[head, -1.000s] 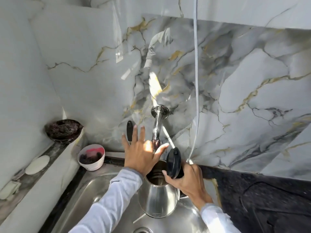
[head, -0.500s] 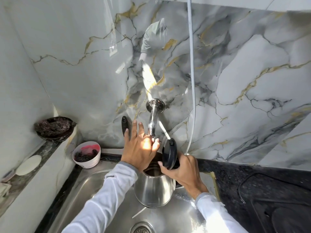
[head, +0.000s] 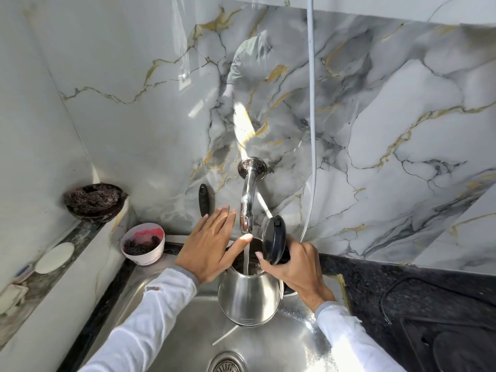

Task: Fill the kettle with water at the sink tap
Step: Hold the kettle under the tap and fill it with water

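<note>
A shiny steel kettle (head: 248, 302) is held above the steel sink (head: 188, 339), its black lid (head: 274, 239) flipped up. My right hand (head: 296, 267) grips the kettle at its handle side, which the hand hides. A chrome tap (head: 248, 200) comes out of the marble wall, and a thin stream of water falls from its spout into the kettle's mouth. My left hand (head: 212, 245) hovers flat with fingers spread just left of the spout, thumb tip near the stream, holding nothing.
A white bowl (head: 143, 244) with dark bits sits at the sink's back left corner. A dark bowl (head: 94, 201) and a white soap bar (head: 55, 257) rest on the left ledge. Black counter (head: 402, 299) lies right. A white hose (head: 311, 103) hangs down the wall. The drain (head: 226, 362) is below.
Water now runs from the tap into the kettle. My left hand has come off the tap and spread flat beside the spout. The kettle stays under the spout in my right hand.
</note>
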{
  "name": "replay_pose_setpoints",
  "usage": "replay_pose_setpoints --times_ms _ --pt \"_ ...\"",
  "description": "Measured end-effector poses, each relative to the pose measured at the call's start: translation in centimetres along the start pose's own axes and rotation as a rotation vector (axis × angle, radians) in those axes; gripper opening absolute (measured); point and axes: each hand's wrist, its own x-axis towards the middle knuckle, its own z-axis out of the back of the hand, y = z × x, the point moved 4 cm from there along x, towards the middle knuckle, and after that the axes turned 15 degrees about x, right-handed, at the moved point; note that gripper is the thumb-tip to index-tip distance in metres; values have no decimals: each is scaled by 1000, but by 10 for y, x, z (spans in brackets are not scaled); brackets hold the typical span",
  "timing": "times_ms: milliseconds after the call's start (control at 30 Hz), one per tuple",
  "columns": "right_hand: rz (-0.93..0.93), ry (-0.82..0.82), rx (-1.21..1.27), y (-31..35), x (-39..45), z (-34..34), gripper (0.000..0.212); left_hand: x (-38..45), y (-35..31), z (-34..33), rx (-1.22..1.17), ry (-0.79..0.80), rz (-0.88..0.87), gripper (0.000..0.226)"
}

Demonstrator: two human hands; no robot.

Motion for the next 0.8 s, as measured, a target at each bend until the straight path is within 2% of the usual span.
replay_pose_setpoints --times_ms 233,400,800 --pt "-2 7 35 5 1 -1 57 -48 2 -30 103 68 1 110" --pt "43 -15 16 9 0 -3 56 -57 1 -41 148 101 35 108" --pt "54 -25 5 8 -3 -5 55 -58 -3 -48 183 67 33 110"
